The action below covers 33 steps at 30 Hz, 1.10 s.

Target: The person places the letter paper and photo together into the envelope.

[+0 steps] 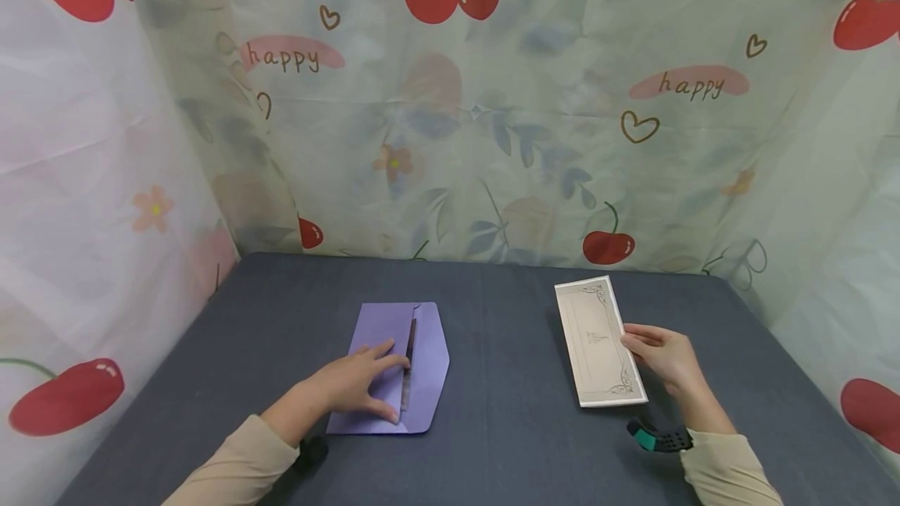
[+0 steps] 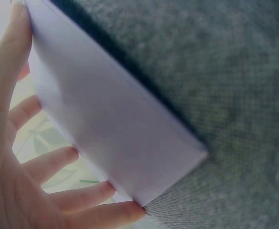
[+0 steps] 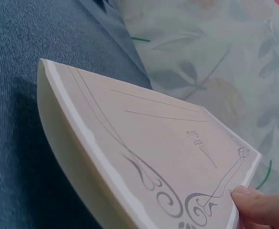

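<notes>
A purple envelope [image 1: 430,369] lies on the dark table at centre left, its pointed flap folded out to the right. A dark slit shows along its mouth. My left hand [image 1: 351,385] rests on it with fingers and thumb spread, the fingertips near the slit. In the left wrist view these fingers touch the edges of the envelope [image 2: 101,109]. Over on the right, my right hand [image 1: 664,361] pinches the right edge of a cream folded card [image 1: 598,342] with scrollwork corners. The card is tilted and held above the table; its folded layers show in the right wrist view.
The dark grey table [image 1: 492,451] reaches back to a hanging curtain [image 1: 464,139] printed with cherries, hearts and leaves. More curtain hangs at both sides. A black and teal band [image 1: 657,437] is on the right wrist.
</notes>
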{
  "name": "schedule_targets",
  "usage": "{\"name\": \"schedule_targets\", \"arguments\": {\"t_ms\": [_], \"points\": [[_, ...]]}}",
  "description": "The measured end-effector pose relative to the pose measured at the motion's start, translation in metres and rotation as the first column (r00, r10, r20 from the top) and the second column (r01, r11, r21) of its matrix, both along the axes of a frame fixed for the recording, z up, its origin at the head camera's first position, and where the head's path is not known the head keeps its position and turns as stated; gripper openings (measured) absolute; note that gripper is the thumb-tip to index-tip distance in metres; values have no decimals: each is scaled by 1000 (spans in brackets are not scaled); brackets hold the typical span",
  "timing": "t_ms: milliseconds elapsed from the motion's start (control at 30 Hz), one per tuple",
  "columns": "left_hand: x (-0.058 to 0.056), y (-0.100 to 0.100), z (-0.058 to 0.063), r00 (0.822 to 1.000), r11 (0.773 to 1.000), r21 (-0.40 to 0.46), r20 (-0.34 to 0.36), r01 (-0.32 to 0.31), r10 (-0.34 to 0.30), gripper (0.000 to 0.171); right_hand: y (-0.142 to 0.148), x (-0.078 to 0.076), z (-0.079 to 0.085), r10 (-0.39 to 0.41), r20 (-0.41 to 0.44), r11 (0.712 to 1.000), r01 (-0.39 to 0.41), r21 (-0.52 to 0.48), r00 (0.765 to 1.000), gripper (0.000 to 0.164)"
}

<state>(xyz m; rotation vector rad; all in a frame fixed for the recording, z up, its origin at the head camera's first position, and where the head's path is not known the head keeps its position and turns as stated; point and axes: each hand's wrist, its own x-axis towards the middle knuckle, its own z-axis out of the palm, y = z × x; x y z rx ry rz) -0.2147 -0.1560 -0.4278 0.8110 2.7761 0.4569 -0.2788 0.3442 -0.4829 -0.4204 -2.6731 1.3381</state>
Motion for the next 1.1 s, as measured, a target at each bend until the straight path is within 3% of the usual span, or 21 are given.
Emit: {"name": "schedule_targets", "arguments": {"t_ms": [200, 433, 1100], "points": [[1, 0, 2, 1000, 1000, 6, 0, -5, 5, 76, -13, 8, 12, 28, 7, 1000, -28, -9, 1000, 52], [1, 1, 2, 1000, 1000, 4, 2, -5, 5, 76, -13, -4, -1, 36, -5, 999, -36, -2, 999, 52], [-1, 1, -2, 1000, 1000, 0, 3, -9, 9, 75, -38, -14, -11, 75, -15, 997, -75, -31, 997, 49]]}}
